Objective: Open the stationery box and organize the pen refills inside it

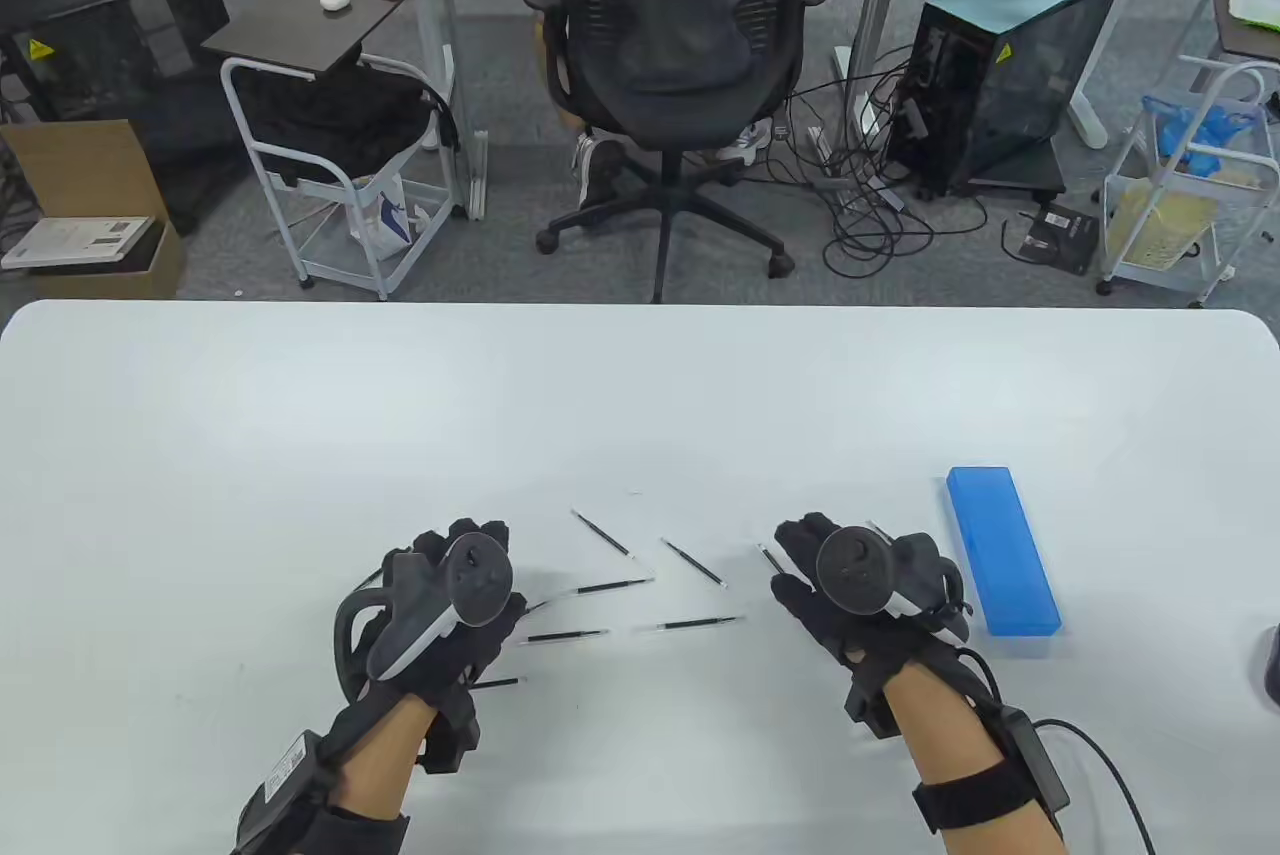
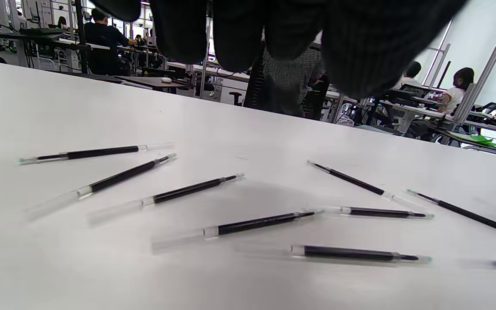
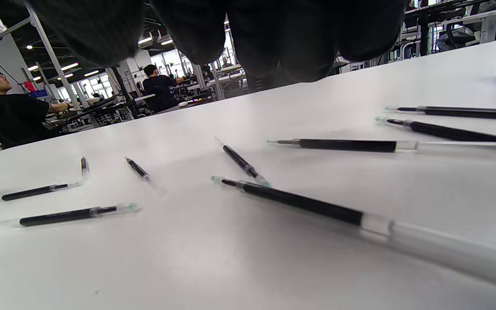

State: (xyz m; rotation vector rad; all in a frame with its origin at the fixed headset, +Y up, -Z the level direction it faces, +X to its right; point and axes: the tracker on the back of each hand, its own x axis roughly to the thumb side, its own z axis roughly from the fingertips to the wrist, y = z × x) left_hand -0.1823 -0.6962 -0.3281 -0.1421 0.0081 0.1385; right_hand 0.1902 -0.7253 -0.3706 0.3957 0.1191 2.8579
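Table view: our empty, relaxed hands, left [image 1: 455,610] and right [image 1: 850,585], flank scattered pen refills [image 1: 690,562]; we should unlatch the closed blue stationery box [image 1: 1002,550] first.

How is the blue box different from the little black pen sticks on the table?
The blue stationery box is one wide, flat, solid-blue block; the pen refills are many thin sticks, black with clear ends. The box lies alone to the right of the right hand, while the refills are scattered between and around both hands, pointing different ways. The box is shut with nothing in it showing. Both lie flat on the white table, and no hand holds either.
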